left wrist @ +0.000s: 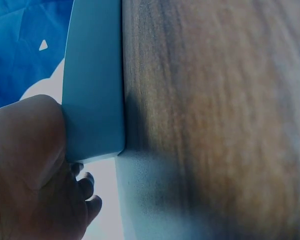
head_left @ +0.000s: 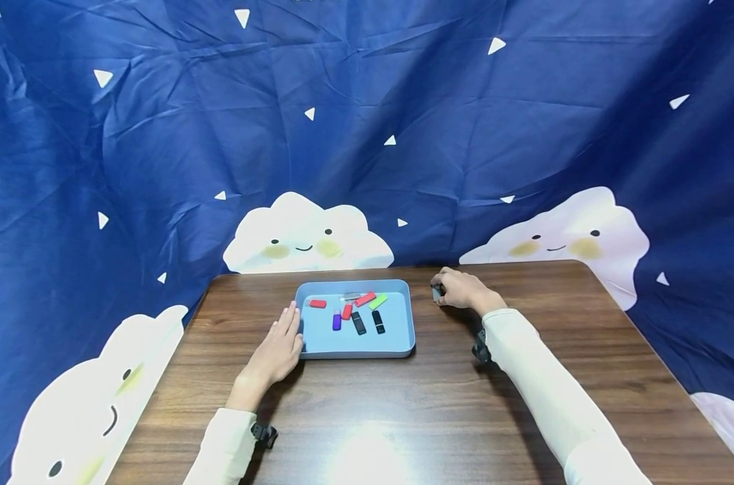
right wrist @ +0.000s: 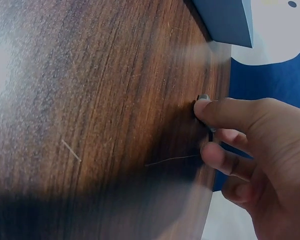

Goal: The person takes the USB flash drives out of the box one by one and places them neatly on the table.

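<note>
A shallow blue tray [head_left: 321,340] stands near the table's far edge. In it lie several USB sticks: a purple one [head_left: 337,320], black ones [head_left: 358,323], red ones [head_left: 317,304], a green one [head_left: 377,301] and a clear one. My left hand [head_left: 280,345] rests against the tray's left side with its fingers straight. To the right of the tray, my right hand [head_left: 462,291] pinches a small grey-and-black thing [right wrist: 203,97] between thumb and fingers, close to the tabletop. Most of that thing is hidden behind the fingertips.
The brown wooden table [head_left: 367,397] reaches back to a blue curtain [head_left: 354,135] with white clouds and triangles. Dark wrist cameras [head_left: 263,434] sit at both sleeves. In the right wrist view, the tray's corner [right wrist: 230,25] stands near the far edge.
</note>
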Demonstrator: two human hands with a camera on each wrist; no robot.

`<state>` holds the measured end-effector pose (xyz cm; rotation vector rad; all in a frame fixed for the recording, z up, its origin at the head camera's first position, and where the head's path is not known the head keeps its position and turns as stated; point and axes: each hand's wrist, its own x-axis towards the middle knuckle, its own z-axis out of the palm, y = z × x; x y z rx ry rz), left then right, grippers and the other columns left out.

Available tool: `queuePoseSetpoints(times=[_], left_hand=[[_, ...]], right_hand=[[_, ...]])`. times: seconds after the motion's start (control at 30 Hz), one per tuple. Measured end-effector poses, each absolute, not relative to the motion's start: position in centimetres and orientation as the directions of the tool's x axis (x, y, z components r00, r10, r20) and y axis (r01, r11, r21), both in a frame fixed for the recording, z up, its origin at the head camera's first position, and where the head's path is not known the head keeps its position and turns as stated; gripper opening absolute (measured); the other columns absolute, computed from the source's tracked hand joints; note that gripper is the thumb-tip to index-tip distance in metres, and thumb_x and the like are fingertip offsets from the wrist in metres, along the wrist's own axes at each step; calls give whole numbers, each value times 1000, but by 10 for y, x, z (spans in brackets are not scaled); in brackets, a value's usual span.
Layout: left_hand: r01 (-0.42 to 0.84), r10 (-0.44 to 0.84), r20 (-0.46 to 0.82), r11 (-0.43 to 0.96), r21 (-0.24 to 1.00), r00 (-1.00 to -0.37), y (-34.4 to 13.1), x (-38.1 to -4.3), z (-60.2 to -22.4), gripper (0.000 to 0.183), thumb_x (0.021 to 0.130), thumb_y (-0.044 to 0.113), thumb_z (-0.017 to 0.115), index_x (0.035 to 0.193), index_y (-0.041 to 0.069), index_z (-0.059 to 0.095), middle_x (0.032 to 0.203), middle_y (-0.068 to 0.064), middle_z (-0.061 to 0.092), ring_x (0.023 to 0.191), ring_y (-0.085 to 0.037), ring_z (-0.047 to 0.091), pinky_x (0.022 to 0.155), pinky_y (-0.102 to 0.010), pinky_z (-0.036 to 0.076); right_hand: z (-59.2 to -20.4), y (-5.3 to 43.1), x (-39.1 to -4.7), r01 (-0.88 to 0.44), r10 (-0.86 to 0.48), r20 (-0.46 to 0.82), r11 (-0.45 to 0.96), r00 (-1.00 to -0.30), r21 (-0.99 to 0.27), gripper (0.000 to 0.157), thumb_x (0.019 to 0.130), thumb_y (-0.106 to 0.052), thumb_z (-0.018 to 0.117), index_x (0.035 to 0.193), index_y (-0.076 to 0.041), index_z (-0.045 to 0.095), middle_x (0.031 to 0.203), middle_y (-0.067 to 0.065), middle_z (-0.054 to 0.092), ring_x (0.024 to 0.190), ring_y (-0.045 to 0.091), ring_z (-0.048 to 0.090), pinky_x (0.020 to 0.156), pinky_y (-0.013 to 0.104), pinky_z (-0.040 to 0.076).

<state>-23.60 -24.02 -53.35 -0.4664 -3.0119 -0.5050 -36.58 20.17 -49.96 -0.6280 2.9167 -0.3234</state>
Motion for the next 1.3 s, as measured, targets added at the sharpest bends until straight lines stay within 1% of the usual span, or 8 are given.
queuePoseSetpoints(times=[0.3, 0.57, 0.8, 0.87, 0.97, 1.13, 1.23, 1.3], left_hand=[[302, 287, 95, 902, 308, -953, -239, -235, -533, 61, 112, 17, 42, 163, -12, 25, 177, -25, 15, 163, -46, 23, 132, -61, 24], [304, 289, 97, 903, 304, -953, -238, -235, -532, 61, 112, 17, 42, 163, -13, 25, 177, -25, 16, 162, -46, 23, 132, -61, 25], [309, 293, 97, 899, 312, -951, -238, -235, -530, 61, 112, 16, 43, 163, -13, 25, 176, -26, 17, 162, -47, 24, 131, -62, 26], [309, 295, 95, 898, 314, -951, -238, -235, -529, 61, 112, 16, 42, 163, -13, 25, 176, -27, 17, 162, -47, 24, 131, -63, 26], [310, 295, 98, 895, 321, -951, -238, -234, -529, 61, 111, 16, 41, 162, -14, 26, 176, -28, 17, 162, -48, 24, 130, -64, 26], [307, 291, 96, 897, 319, -952, -239, -234, -530, 61, 112, 16, 40, 163, -14, 25, 176, -27, 17, 162, -47, 23, 131, -63, 26], [303, 289, 91, 900, 314, -953, -239, -234, -530, 62, 112, 17, 41, 163, -13, 24, 176, -26, 16, 162, -46, 23, 131, -62, 25], [301, 287, 89, 901, 312, -954, -239, -234, -530, 62, 112, 17, 42, 163, -12, 24, 177, -26, 16, 163, -46, 22, 131, -62, 25]], right_hand=[[-504, 203, -367, -388, -419, -91, 889, -903, -243, 48, 92, -18, 78, 138, -8, 69, 143, 18, 60, 122, 41, 66, 106, 60, 53], [-500, 204, -364, -379, -408, -77, 891, -910, -252, 48, 92, -20, 77, 139, -11, 70, 143, 15, 60, 120, 40, 67, 105, 61, 53], [-497, 204, -363, -388, -411, -56, 890, -910, -240, 40, 95, -21, 74, 134, -12, 72, 140, 14, 62, 119, 39, 68, 104, 60, 54], [-496, 203, -363, -397, -419, -45, 884, -907, -246, 34, 96, -20, 73, 130, -13, 74, 137, 12, 64, 117, 37, 68, 102, 60, 55], [-492, 201, -363, -417, -434, -15, 873, -901, -252, 23, 97, -19, 71, 119, -15, 77, 125, 8, 68, 110, 32, 70, 96, 59, 56], [-484, 194, -362, -454, -459, 36, 859, -888, -237, 4, 99, -23, 72, 100, -20, 74, 103, -1, 67, 93, 22, 66, 80, 50, 57], [-479, 188, -362, -484, -483, 61, 847, -873, -219, 6, 100, -24, 71, 95, -22, 71, 97, -3, 65, 86, 18, 63, 72, 42, 53], [-474, 182, -361, -497, -493, 71, 842, -867, -212, 9, 101, -25, 71, 93, -24, 71, 96, -4, 65, 84, 17, 61, 69, 38, 51]])
